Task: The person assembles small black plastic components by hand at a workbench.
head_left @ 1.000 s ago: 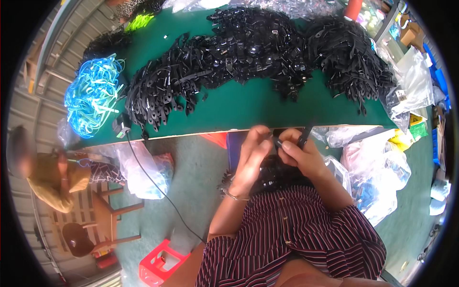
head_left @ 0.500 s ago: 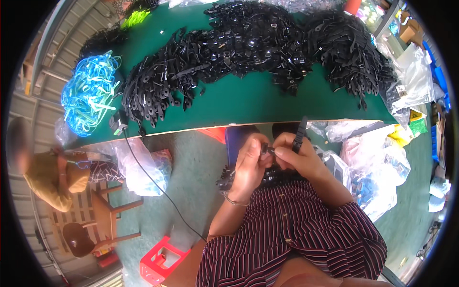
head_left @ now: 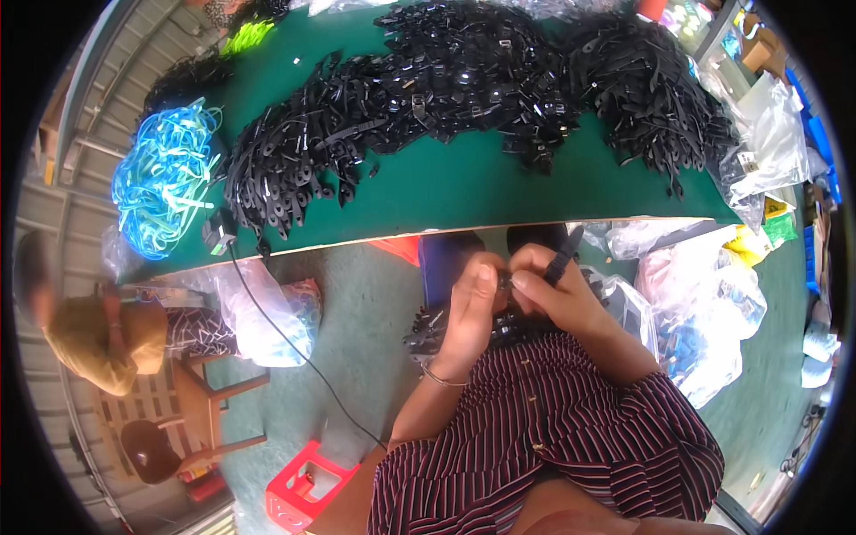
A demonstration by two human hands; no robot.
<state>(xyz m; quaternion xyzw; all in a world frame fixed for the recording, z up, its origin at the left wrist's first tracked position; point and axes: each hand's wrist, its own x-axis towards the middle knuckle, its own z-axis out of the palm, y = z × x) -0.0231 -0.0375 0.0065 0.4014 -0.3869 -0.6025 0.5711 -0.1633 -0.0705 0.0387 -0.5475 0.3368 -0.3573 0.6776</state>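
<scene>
Above my lap, just short of the table's front edge, my two hands are pressed close together. My left hand is closed with thumb and fingers pinched on a small black piece, mostly hidden by the fingers. My right hand is closed around a black strap; the strap's free end sticks up past the knuckles. The right thumb and fingertip meet at the left fingertips, where another bit of black shows. More black straps lie in a bunch on my lap, below my hands.
A long heap of black straps with buckles covers much of the green table. Blue cords lie at its left end, beside a small black box trailing a cable. Plastic bags stand right, a red stool lower left. Another person sits left.
The hands have drawn a little closer together, hiding more of the small black piece. The strap's free end has tilted to the right.
</scene>
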